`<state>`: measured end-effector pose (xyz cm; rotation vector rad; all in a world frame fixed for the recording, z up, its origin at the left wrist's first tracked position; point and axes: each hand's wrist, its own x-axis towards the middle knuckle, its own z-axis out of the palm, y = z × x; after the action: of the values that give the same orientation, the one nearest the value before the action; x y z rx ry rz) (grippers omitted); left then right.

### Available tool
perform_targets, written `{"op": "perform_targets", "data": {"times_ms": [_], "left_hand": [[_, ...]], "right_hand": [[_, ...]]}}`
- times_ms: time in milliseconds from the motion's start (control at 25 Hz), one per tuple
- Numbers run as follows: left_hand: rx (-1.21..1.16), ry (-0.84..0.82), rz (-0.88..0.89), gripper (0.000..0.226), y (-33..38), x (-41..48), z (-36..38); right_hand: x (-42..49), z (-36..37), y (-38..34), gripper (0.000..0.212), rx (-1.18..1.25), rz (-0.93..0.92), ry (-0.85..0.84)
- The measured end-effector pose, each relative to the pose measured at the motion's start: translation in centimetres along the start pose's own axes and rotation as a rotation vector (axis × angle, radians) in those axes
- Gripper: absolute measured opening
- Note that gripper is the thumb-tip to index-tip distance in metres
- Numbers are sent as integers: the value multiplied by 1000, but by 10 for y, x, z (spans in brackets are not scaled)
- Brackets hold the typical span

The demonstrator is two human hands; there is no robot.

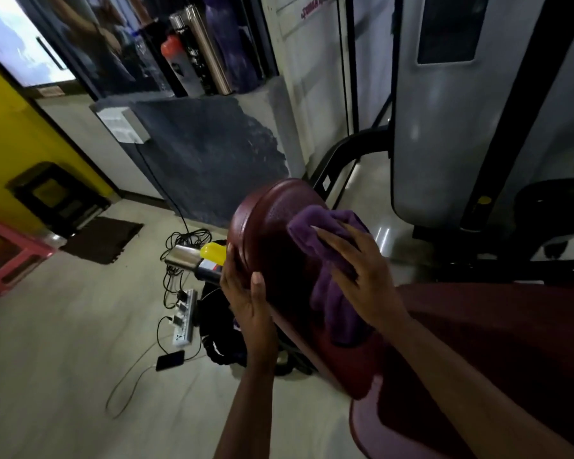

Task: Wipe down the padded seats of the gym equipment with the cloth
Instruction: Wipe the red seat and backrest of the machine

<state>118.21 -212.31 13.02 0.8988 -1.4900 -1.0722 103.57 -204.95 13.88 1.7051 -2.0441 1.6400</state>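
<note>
Tilted maroon padded seat [272, 233] centre frame, purple cloth [332, 260] spread on its face; right hand [362, 270] presses cloth flat, fingers straight, while left hand [246, 293] grips seat's left edge, thumb on face. Lower right, second maroon pad [494, 342] cut off. Up top, red lettering [314, 5] on white panel blurred, unreadable; label on grey wall box [120, 124] likewise. On floor below: power strip [183, 319], phone [169, 359]

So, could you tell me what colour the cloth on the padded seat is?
Purple; the soft cloth shows best in the head view.
</note>
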Motion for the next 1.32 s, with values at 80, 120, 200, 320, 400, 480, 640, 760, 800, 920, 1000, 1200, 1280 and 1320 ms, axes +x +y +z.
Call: {"op": "perform_targets", "data": {"times_ms": [80,120,200,320,400,480,640,760,800,920,1000,1200,1280,1320], "left_hand": [[-31,28,-77,73,-14,2,-3],[-57,29,-118,78,-19,2,-4],[-135,-7,-162,84,-26,2,-7],[-165,-35,-175,87,-33,5,-10],[-103,-5,-209,91,-35,6,-11],[-61,4,-206,94,-34,5,-11],[-59,-17,-128,81,-22,6,-12],[-51,-18,-98,72,-17,7,-12],[-47,-10,-87,70,-18,7,-11],[-11,-3,-73,68,-14,5,-11],[47,-29,-55,68,-5,4,-12],[145,-207,-177,86,29,22,-26],[190,-285,-224,90,36,29,-28],[219,-306,-216,89,36,30,-27]], "right_hand": [[20,25,-15,55,24,-72,29],[26,39,-24,54,25,-97,39],[31,65,-39,49,-49,-142,53],[50,80,-40,46,-142,-92,95],[71,80,-34,47,-97,33,160],[84,81,-21,51,-83,142,228],[90,67,3,60,-11,369,337],[78,74,-35,49,-13,205,316],[76,81,-44,47,-67,147,281],[90,86,-28,55,-79,238,341],[90,81,-3,68,-63,388,349],[48,71,29,76,69,687,359],[37,69,13,66,141,652,475],[33,74,-3,56,141,592,494]]}}
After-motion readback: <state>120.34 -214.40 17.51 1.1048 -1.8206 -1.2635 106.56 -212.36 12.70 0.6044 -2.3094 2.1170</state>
